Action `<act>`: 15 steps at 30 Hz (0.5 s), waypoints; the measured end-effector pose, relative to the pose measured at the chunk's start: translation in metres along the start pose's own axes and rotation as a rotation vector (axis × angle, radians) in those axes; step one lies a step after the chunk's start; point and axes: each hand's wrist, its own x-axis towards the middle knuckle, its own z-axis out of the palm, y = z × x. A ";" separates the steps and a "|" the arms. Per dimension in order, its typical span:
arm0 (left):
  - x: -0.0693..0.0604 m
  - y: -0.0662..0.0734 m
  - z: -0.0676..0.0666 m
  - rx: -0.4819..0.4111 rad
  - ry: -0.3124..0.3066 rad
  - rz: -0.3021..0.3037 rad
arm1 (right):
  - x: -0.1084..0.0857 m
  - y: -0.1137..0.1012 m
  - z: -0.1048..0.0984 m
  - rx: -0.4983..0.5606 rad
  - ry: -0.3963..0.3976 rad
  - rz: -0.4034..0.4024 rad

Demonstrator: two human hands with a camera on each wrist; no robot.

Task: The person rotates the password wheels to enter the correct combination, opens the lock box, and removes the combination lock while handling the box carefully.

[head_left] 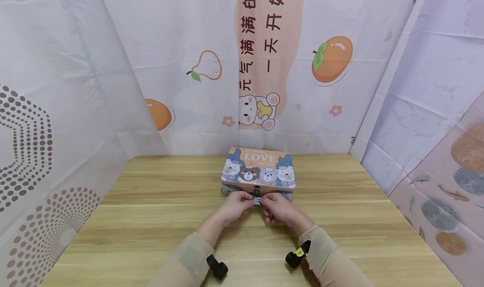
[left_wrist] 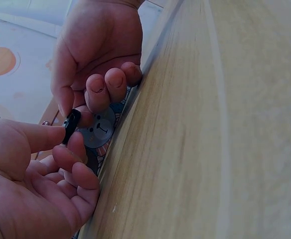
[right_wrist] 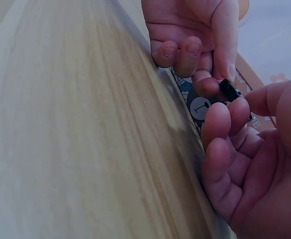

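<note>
A tin box (head_left: 258,169) with cartoon bears and the word LOVE on its lid stands at the back of the table, lid down. At its front clasp (head_left: 257,190) is a small black padlock (head_left: 256,201) with a pale face. My left hand (head_left: 235,206) pinches the padlock's left side between thumb and finger. From the other side, my right hand (head_left: 280,207) pinches it too. Both wrist views show the dark underside of the padlock (left_wrist: 72,124) between the fingertips. Whether its shackle is fastened cannot be made out.
The wooden table (head_left: 170,219) spreads out around the box. Behind it hangs a printed curtain (head_left: 181,35) with fruit and writing, and more cloth hangs at both sides. A black wrist camera (head_left: 217,267) sits on the left sleeve, another camera (head_left: 296,255) on the right.
</note>
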 end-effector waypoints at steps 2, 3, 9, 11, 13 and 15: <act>0.000 0.000 0.000 0.002 0.001 0.002 | -0.001 -0.001 0.000 0.008 0.005 0.010; 0.000 0.000 0.000 0.003 0.002 0.003 | -0.001 -0.002 0.000 0.016 0.006 0.013; 0.000 0.001 0.000 0.006 0.008 0.002 | -0.003 -0.005 -0.001 0.066 0.007 0.043; -0.001 0.001 0.000 0.006 0.007 0.000 | -0.003 -0.005 -0.002 0.068 0.004 0.041; -0.001 0.001 0.000 0.006 0.005 0.002 | -0.003 -0.004 -0.003 0.076 0.003 0.037; -0.002 0.001 0.000 0.006 0.003 0.004 | -0.003 -0.003 -0.005 0.082 0.001 0.034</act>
